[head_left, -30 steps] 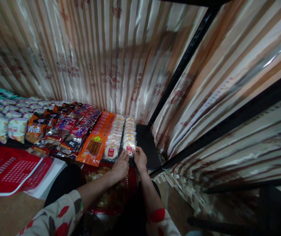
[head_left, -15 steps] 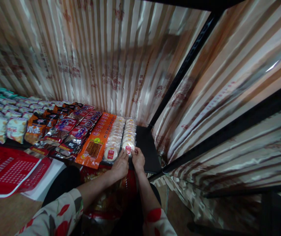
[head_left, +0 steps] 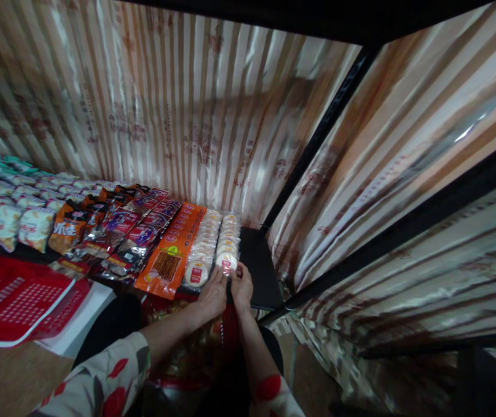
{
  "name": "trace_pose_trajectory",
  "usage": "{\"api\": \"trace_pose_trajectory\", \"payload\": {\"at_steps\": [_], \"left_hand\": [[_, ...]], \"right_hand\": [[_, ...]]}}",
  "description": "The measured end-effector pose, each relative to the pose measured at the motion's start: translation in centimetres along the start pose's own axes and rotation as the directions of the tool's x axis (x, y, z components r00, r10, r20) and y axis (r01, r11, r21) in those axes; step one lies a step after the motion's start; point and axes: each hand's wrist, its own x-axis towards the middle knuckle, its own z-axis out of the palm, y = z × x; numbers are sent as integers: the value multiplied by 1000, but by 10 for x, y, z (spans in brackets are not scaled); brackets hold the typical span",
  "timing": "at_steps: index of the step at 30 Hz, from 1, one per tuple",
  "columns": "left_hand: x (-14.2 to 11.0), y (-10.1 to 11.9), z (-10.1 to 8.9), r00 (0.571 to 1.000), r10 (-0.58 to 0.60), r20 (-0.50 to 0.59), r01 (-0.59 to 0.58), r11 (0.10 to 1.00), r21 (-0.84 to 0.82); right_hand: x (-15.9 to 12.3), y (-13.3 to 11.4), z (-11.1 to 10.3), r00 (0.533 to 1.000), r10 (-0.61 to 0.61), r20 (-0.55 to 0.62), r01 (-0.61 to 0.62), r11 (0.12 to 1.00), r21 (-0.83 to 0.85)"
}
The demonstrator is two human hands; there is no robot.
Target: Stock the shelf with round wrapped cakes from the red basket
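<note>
A striped curtain (head_left: 161,104) backs the black shelf (head_left: 257,263) in the head view. At the front of the rightmost row lies a round white packet (head_left: 226,259); the left hand (head_left: 213,293), fingers together, and right hand (head_left: 241,286), fingers bent, touch its near edge. Whether either pinches it, I cannot tell.

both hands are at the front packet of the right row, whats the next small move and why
I'd probably lift the left hand and right hand away: the front packet already lines up with the row of packets behind it.
</note>
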Motion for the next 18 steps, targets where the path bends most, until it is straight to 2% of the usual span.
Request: {"api": "trace_pose_trajectory", "payload": {"at_steps": [4,11,15,18], "left_hand": [[-4,-1,-1,1000,27,-6,-27,1000,-4],[-17,-6,7,987,135,-83,-139,989,-47],[-31,-12,10,978,157,-138,-170,982,-81],[-43,-20,9,970,188,-153,-202,975,-87]], "right_hand": [[-10,2,2,998,-27,-58,29,999,32],[-36,-6,0,981,-131,-146,131,991,-6],[-57,-8,1,979,-141,-150,145,989,17],[-76,-7,5,982,-152,-109,160,984,77]]}}
